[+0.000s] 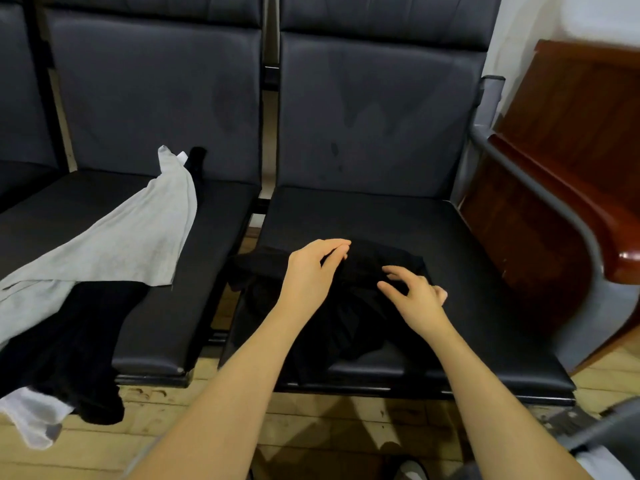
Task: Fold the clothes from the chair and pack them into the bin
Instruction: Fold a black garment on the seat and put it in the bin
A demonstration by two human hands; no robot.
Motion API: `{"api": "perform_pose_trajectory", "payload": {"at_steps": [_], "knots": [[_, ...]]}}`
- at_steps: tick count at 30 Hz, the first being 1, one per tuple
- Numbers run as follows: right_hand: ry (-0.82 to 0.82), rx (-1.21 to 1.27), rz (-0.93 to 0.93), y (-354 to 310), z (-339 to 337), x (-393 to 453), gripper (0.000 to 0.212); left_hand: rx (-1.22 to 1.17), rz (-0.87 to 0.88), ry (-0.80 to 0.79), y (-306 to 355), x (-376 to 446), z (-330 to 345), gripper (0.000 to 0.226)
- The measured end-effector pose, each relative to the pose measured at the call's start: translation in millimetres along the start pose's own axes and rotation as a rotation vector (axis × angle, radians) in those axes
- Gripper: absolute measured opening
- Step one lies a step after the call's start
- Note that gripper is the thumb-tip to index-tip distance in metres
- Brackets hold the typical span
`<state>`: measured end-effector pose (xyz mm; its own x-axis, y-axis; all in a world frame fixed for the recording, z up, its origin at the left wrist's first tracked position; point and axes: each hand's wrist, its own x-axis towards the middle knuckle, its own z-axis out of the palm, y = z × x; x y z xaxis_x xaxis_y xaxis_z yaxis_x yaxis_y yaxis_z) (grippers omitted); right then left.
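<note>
The crumpled black garment (343, 306) on the right-hand black leather seat (450, 244) is so dark that its folds and kind cannot be read; both forearms cover parts of it. The light grey cloth (131, 244) runs off the left edge, as does the black garment (69, 344) beneath it. A grey curved object (609, 427) at the lower right corner is blurred and cropped, perhaps a bin's rim. The brown wooden furniture (561, 140) is cut off at right.

Wooden desk (568, 161) (reddish) beside plank floor (166, 431).
</note>
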<state>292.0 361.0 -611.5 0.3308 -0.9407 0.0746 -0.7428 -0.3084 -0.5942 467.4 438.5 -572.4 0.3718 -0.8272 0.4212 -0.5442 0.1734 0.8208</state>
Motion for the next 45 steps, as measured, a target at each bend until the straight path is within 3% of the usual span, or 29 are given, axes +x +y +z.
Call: {"api": "perform_pose_trajectory", "payload": {"at_steps": [3,6,9,14,17,21,27,33,37,41,45], "knots": [[0.025,-0.04,-0.028,6.7,-3.4,0.4,0.033,0.148,0.005,-0.041,-9.6,4.8,18.4,0.021],[-0.061,0.01,-0.024,15.2,-9.4,0.7,0.026,0.359,0.032,-0.112,-16.8,6.0,35.1,0.023],[-0.115,0.023,-0.045,24.2,-13.8,0.6,0.015,0.426,0.065,-0.172,-15.4,5.2,47.6,0.024],[0.07,0.105,-0.083,23.0,-21.8,-1.4,0.007,0.438,0.064,-0.274,-10.4,2.3,59.2,0.031],[0.185,0.243,-0.14,17.4,-37.1,-1.2,0.002,0.347,0.038,-0.319,-4.6,-0.5,60.0,0.031],[0.234,0.433,-0.202,9.1,-52.7,-8.3,0.014,0.141,-0.078,-0.363,2.1,-4.6,59.1,0.025],[0.165,0.382,-0.158,27.1,-61.2,-17.8,0.014,-0.006,-0.176,-0.346,15.2,-6.6,58.6,0.012],[-0.051,0.171,-0.112,50.4,-62.0,-35.8,0.032,0.121,-0.089,-0.393,10.0,-13.3,68.8,0.012],[0.003,0.059,-0.161,53.3,-59.8,-44.2,0.041,0.194,-0.007,-0.349,2.5,-12.0,76.5,0.008],[-0.002,-0.064,-0.201,51.8,-54.0,-49.0,0.033,0.272,0.152,-0.27,-0.8,-19.0,79.1,0.008],[0.009,-0.019,-0.133,51.9,-49.2,-49.7,0.039,0.4,0.269,-0.398,0.2,-22.4,78.9,0.025]]}}
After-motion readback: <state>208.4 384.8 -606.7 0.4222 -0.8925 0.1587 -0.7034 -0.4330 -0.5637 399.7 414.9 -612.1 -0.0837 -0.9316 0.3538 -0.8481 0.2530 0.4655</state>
